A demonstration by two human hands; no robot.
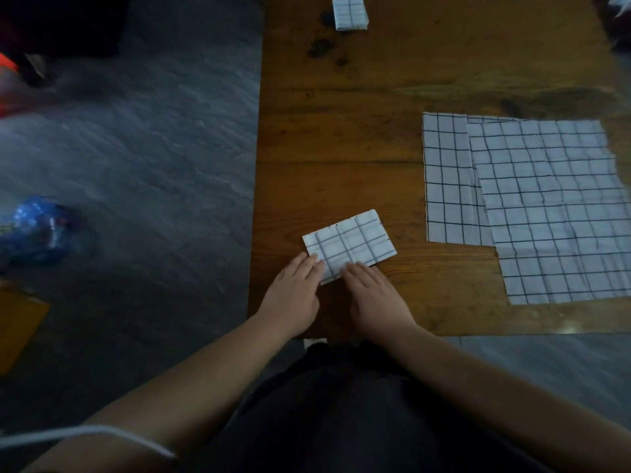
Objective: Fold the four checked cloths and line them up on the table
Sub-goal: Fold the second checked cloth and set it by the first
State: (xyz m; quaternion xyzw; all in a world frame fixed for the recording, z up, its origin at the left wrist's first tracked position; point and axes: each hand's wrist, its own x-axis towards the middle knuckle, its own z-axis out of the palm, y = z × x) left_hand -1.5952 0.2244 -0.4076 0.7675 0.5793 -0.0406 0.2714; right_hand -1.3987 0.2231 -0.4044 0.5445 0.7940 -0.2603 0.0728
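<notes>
A small folded checked cloth (351,244) lies near the front left corner of the wooden table (341,148). My left hand (293,295) rests flat with its fingertips on the cloth's near left edge. My right hand (372,295) lies flat beside it, fingertips on the near edge. A second folded cloth (350,12) sits at the far end of the table. Two unfolded checked cloths lie spread on the right: one (447,179) flat underneath, the other (553,213) overlapping it.
The table's left edge runs along a grey floor (136,165). On the floor lie a blue plastic bag (34,230), an orange-yellow flat thing (17,329) and a red item (6,70). Dark stains (321,49) mark the far table top.
</notes>
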